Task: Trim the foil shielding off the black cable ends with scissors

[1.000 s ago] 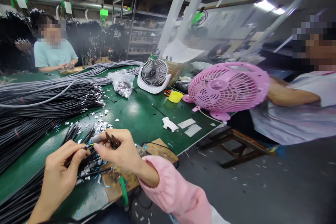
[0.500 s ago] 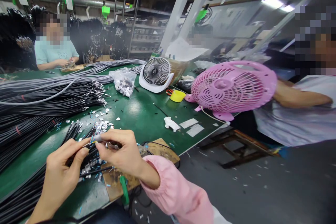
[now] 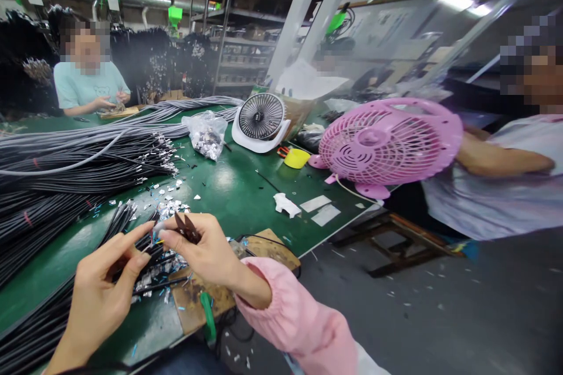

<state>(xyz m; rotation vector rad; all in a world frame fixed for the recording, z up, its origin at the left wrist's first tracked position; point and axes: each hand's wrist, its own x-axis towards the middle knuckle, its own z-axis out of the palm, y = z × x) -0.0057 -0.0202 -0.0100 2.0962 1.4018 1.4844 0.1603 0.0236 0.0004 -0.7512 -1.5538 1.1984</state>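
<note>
Two bare hands nearly touching over one cable end: left hand (image 3: 99,287) has thumb and index pinched narrow on it, right hand (image 3: 211,252) works at the thin coloured wires (image 3: 160,241) coming out, yellow one clearest. Right thumb and index sit close together at those wires; whether they grip one, can't tell. Same hand carries dark, pointed metal snips (image 3: 188,228), tips up past the index. Status, my read: outer jacket is off at this end and the cores are separated; core tips too small to tell if stripped. Just under and beside the hands: silver foil scraps (image 3: 169,209) and blue offcuts, so similar ends have probably been worked. Loose black cables (image 3: 37,319) run below the left wrist. Brown wooden board (image 3: 187,304) with a green strap-like piece (image 3: 207,313) sits at the near edge of the green counter (image 3: 229,187). Further left, thick black cable bundle (image 3: 88,167) shows pale exposed ends, so those look partly prepped; split of finished vs remaining can't be read. Beyond: long grey cables (image 3: 176,103), clear plastic bag (image 3: 206,136) of silvery bits, white desk fan (image 3: 261,117), yellow tape roll (image 3: 296,158), pink plastic fan (image 3: 378,140).
</note>
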